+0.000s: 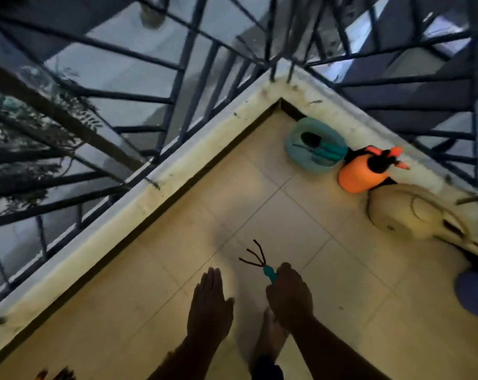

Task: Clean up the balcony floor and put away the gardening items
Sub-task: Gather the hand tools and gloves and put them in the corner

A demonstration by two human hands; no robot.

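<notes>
My right hand (289, 294) grips the teal handle of a small hand rake (255, 260), whose dark prongs point up and away over the tiled balcony floor (259, 204). Beside it on the left, my left hand (210, 303) is flat with its fingers together and holds nothing. In the far corner a teal basin (295, 149) holds a small trowel (318, 145) with a teal handle and other teal-handled tools. To its right, an orange spray bottle (363, 174) with a black pump top stands against the ledge.
A beige watering can (405, 215) lies next to the spray bottle by the right ledge. A blue round object (476, 294) shows at the right edge. A pale raised ledge (150, 187) with dark metal railings (188, 64) bounds the floor. My bare foot (270, 338) is below my hands.
</notes>
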